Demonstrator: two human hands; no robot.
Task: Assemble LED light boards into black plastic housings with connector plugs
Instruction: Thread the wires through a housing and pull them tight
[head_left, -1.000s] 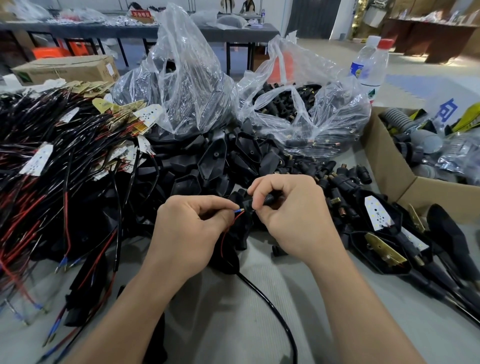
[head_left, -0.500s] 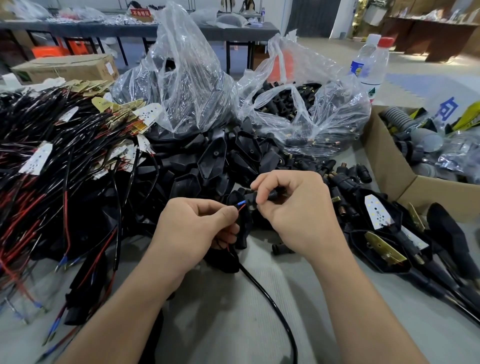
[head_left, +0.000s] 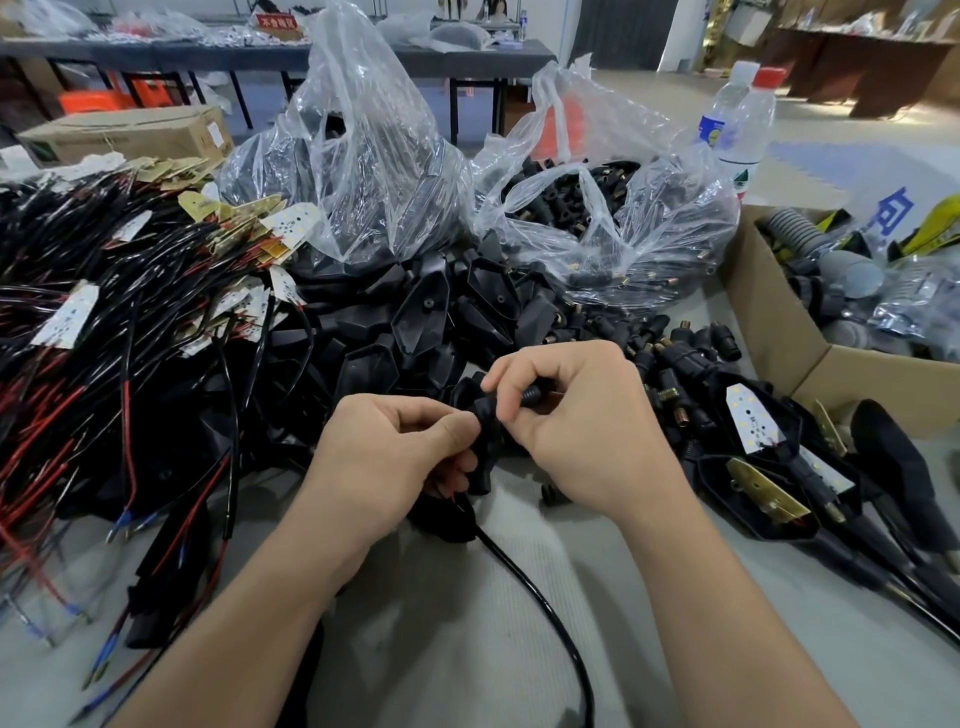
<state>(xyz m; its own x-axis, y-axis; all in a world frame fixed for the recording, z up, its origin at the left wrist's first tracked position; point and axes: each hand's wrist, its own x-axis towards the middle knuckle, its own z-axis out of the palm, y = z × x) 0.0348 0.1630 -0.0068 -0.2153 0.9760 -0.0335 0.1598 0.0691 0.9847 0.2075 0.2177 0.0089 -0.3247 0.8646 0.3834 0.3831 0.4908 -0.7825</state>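
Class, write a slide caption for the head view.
Right hand pinches a connector plug against black parts gripped by the left hand.

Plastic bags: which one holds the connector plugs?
The right-hand bag, beside the bottles: small brass-tipped plugs show inside; the left bag holds larger black housings.

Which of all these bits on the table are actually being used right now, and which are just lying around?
In use:
connector plug, pinched in the right hand
black cable, held by the left hand
black housings, wired LED boards and bagged plugs, as supplies

Lying about:
water bottles
cardboard box of grey parts
carton at the back left
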